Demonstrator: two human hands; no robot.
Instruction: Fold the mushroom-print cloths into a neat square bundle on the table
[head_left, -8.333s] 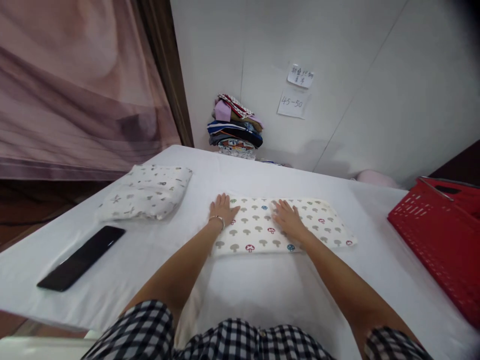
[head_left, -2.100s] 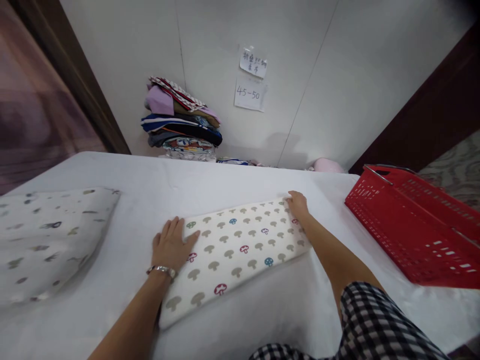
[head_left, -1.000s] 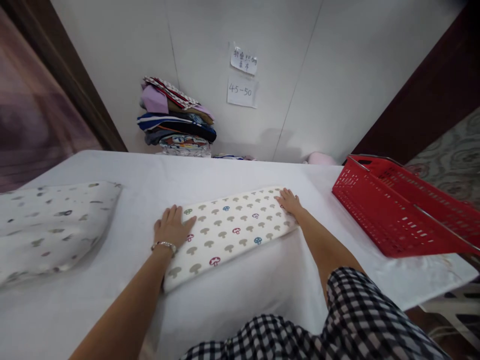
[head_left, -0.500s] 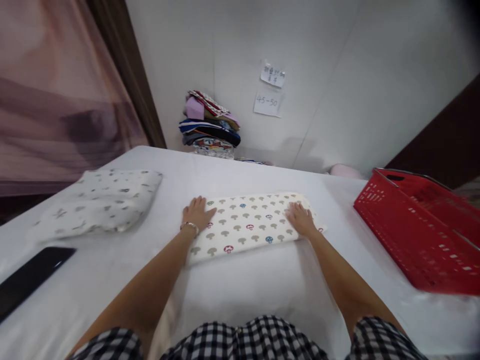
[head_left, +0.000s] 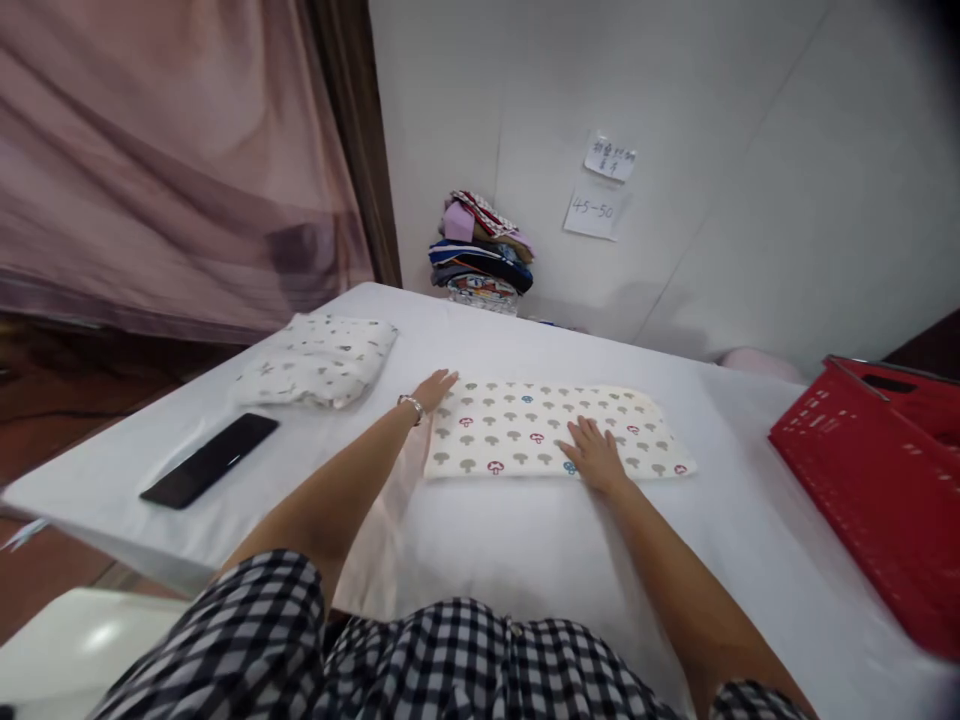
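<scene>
A cream cloth with a mushroom print lies folded into a long flat strip on the white-covered table. At its upper left corner is my left hand, a bracelet on the wrist, its fingers stretched out along the edge. My right hand lies flat on the cloth, right of its middle, with the fingers spread. Farther left rests another folded white cloth with a small dark print.
A black phone lies at the left. A red basket stands at the right. Behind the table is a stack of folded fabrics by the wall, under paper signs. A white stool is at lower left.
The view has turned left. My right hand has slid from the cloth's right end toward its middle. My left hand has moved to the upper left corner, and the strip's left end is straighter.
</scene>
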